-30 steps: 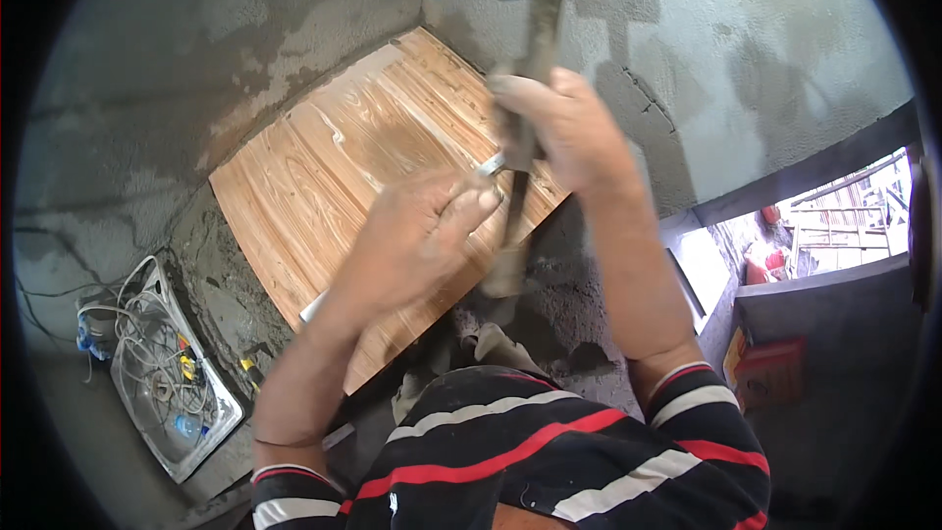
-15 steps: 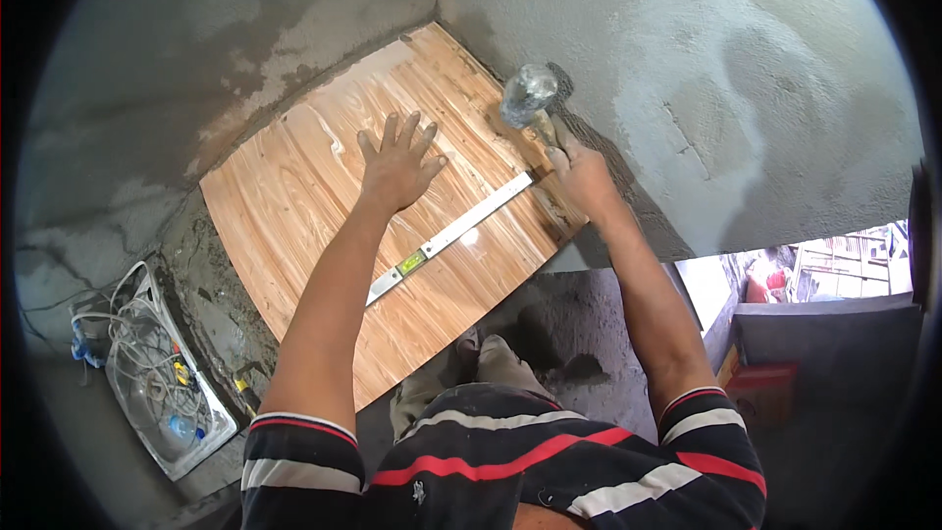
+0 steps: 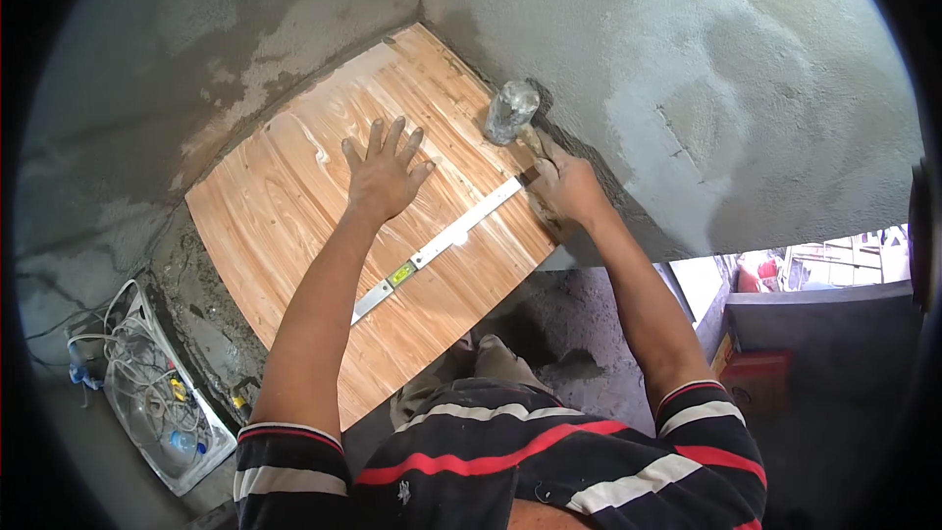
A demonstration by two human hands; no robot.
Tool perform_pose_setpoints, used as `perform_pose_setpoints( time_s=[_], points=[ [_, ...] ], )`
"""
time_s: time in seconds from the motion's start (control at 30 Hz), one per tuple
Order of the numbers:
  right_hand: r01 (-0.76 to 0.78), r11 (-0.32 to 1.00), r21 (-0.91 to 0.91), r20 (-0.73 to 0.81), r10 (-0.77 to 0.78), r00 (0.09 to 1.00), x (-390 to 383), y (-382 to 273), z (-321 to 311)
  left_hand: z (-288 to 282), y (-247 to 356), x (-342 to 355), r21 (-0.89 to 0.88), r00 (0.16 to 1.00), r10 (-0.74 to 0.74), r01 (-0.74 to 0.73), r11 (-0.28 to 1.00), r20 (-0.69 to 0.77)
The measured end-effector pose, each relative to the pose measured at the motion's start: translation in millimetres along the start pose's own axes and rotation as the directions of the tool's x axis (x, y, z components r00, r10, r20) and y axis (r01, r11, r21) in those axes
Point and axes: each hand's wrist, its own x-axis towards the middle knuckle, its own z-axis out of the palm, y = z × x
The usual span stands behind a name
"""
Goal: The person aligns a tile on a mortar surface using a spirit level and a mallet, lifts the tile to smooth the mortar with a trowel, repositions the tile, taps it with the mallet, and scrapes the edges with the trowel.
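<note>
My left hand (image 3: 383, 185) presses flat on the glossy wood-grain tile (image 3: 260, 236), its fingers spread apart and gripping nothing. My right hand (image 3: 570, 186) is clamped around the handle of a mallet (image 3: 512, 113), whose head is over the tile's right edge, beside the plastered wall (image 3: 628, 69); I cannot tell whether it touches. The tile lies in the wall corner, with a spirit level (image 3: 456, 233) slanting across it between my arms.
</note>
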Motion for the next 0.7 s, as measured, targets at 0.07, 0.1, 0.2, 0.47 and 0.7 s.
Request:
perform_pose_setpoints(
  time_s=[0.07, 0.1, 0.2, 0.47, 0.7],
  points=[
    [0.005, 0.999, 0.038, -0.022, -0.004, 1.0, -8, -2, -3, 1, -1, 2, -0.023, 0.999, 0.004, -0.005, 1.0, -0.033],
    [0.009, 0.997, 0.08, -0.043, -0.006, 0.999, -14, -4, -4, 3, -1, 1, -0.044, 0.998, 0.006, -0.009, 0.999, -0.064],
    [-0.032, 0.998, -0.045, 0.062, 0.035, 0.997, -11, -8, -8, 4, -2, 1, -0.051, 0.998, -0.011, 0.008, 0.999, -0.06],
    [-0.091, 0.995, 0.036, -0.027, 0.092, 0.995, -48, 9, -24, 5, 0, -1, -0.021, 1.0, -0.006, 0.005, 1.0, -0.016],
    [0.139, 0.99, -0.029, -0.246, -0.142, 0.959, -97, 16, -87, -15, -25, 20, -0.142, 0.984, 0.155, -0.142, 0.98, 0.089]
  ],
)
